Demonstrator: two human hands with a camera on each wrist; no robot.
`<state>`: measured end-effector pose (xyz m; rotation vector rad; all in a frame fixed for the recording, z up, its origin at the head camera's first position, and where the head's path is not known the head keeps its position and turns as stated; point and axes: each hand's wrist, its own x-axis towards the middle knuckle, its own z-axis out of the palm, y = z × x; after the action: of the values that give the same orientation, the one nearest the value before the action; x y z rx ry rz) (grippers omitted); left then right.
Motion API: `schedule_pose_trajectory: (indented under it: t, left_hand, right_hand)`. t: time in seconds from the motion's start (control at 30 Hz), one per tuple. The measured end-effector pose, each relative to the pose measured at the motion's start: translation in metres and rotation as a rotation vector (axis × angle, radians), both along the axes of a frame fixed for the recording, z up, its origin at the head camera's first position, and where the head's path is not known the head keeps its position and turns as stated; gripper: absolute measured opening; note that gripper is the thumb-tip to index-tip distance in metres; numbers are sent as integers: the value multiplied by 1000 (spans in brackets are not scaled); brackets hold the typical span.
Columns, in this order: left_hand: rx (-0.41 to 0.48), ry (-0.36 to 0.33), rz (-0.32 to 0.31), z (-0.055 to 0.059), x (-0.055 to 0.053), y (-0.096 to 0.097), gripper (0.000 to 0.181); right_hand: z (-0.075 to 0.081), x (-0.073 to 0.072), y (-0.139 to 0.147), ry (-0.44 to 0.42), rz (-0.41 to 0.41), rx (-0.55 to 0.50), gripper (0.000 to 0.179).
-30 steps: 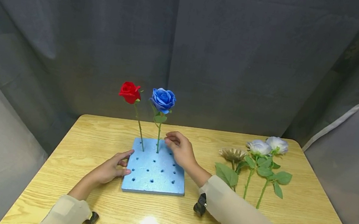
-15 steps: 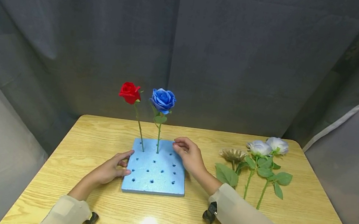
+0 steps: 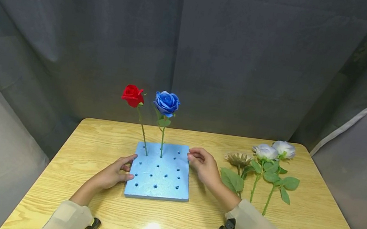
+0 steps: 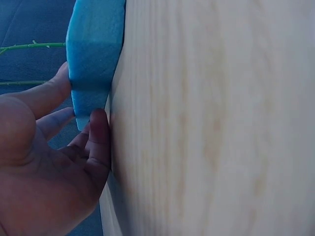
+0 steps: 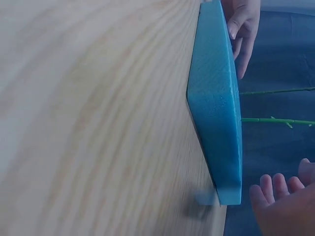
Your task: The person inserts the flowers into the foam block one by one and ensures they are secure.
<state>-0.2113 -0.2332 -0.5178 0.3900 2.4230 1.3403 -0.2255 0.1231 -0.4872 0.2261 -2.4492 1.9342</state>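
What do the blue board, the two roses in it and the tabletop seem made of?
Blue board: probably rigid foam, faintly shiny on top; edges look thick, slightly uneven.
Red rose and blue rose: likely matt fabric petals, plastic stems; soft folds, nubbed green stems.
Tabletop: wood or laminate, glossy; pale grain and bright glare.

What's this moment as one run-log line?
left hand: touches blue board, left edge; right hand: holds nothing, near board's right edge; red rose, blue rose: stems in board; two pale roses, brown flower: lying on table
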Motion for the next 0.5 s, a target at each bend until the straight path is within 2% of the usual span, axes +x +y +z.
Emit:
schedule_pose_trajectory:
  t: [0.17,0.23,0.4,0.5]
  left_hand:
    - [3,-4,3,1,0,0,76]
    - [6,-6,5,1,0,1,76]
    - [2,-13,5,0,0,1,77]
    - [-7,-13,4,-1,-1,1,78]
  right_hand:
    - [0,7,11,-7,-20,15,27]
    - [-8,5,16,-20,-22,-2,28]
    - [-4,15,26,-50,-19,-32,30]
    - [-5,19,33,-47,-14,-14,31]
